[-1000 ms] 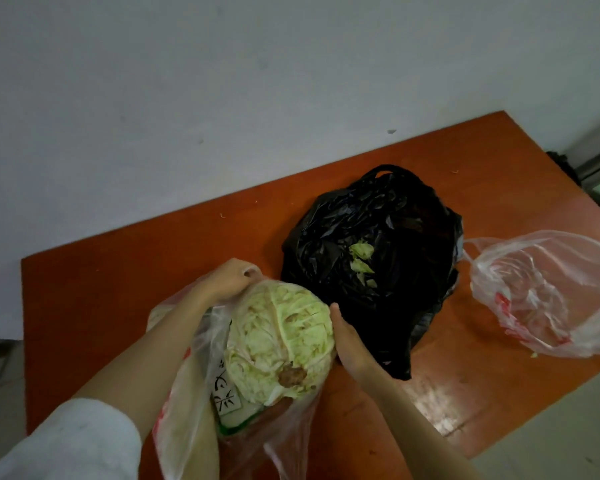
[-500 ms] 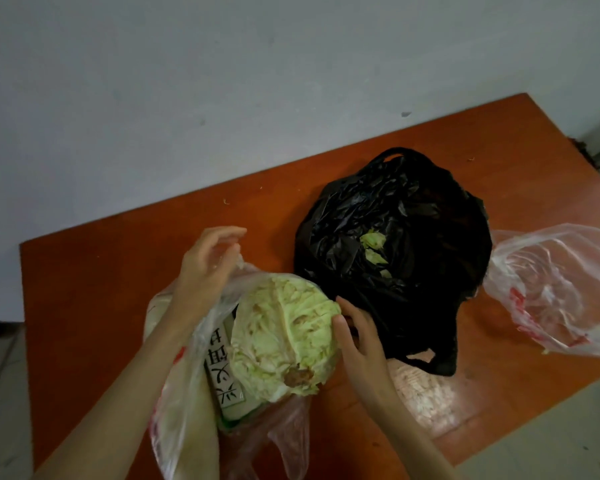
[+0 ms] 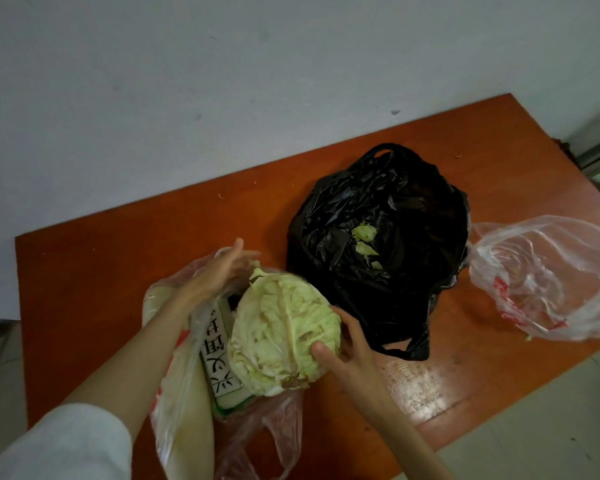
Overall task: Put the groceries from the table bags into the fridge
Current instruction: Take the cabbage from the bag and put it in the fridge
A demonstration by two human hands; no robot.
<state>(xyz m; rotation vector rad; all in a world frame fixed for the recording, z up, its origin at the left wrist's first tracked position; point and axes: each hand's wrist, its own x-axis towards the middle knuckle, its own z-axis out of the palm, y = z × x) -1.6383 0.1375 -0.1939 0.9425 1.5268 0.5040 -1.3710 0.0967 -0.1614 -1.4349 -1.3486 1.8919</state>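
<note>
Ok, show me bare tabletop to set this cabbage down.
Bare table lies left of the clear bag, along the wall edge behind it, and behind the black bag. The near strip between the cabbage, the black bag and the red-printed bag is crowded.

Orange table [image 3: 84,271] against white wall [image 3: 187,81]
</note>
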